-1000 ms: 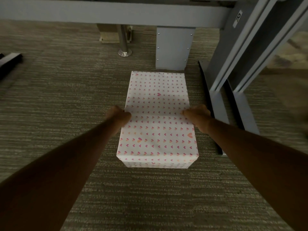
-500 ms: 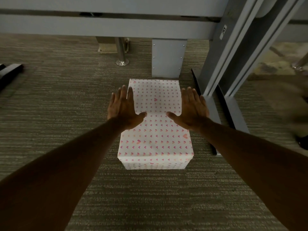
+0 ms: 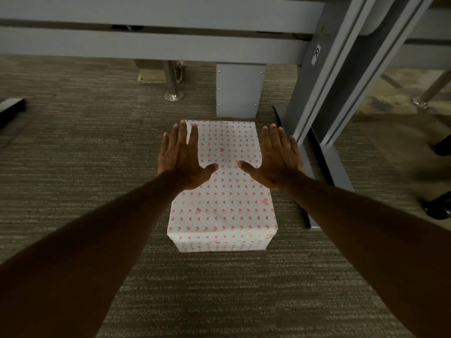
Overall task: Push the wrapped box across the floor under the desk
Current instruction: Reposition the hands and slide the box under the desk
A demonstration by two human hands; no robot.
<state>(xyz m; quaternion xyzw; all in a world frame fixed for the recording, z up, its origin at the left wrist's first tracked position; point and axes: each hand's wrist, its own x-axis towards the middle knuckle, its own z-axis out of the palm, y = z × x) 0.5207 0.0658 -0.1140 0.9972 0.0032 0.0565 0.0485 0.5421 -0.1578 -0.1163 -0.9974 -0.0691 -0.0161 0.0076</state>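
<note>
While both arms reach forward over the carpeted floor [image 3: 73, 147], a dark flat object [image 3: 11, 107] lies at the far left edge of the floor, only partly in view. Farther along, a chrome post [image 3: 172, 81] stands on a round foot near the back, with a tan block [image 3: 148, 71] just behind it. The left hand [image 3: 181, 158] is flat and palm down, its fingers [image 3: 181, 132] spread and pointing away, the thumb out to the right; it overlaps the left edge of the box [image 3: 223, 198], though whether it touches the paper I cannot tell. That box, wrapped in white paper with small pink and orange hearts, sits on the floor near the middle, its far end just short of a grey panel [image 3: 239, 90] that hangs below the desk rail [image 3: 151, 46]. The right hand [image 3: 277, 159] mirrors the left, fingers [image 3: 274, 140] spread, thumb pointing left, overlapping the right edge of the box; contact cannot be judged either. Just beside the box on the right stands the grey desk leg [image 3: 324, 93], slanting up, with a white label marked R [image 3: 316, 54] and a long foot on the floor. At the far right edge two dark shoes [image 3: 438, 206] show, blurred
</note>
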